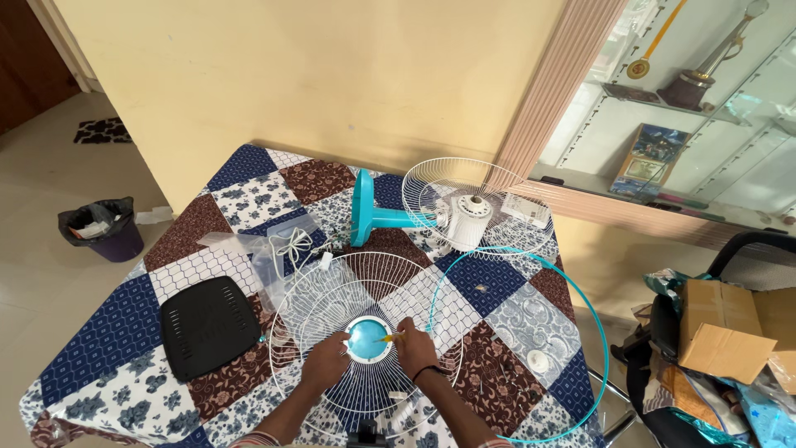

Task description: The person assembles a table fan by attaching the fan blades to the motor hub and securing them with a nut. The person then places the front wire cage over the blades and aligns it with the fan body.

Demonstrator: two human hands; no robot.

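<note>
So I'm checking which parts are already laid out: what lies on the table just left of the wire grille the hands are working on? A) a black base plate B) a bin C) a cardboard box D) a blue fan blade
A: a black base plate lies flat on the patchwork cloth, just left of the wire grille.

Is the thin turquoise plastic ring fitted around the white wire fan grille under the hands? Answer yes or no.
No, the thin turquoise plastic ring lies loose on the quilt beside the white wire fan grille.
</note>
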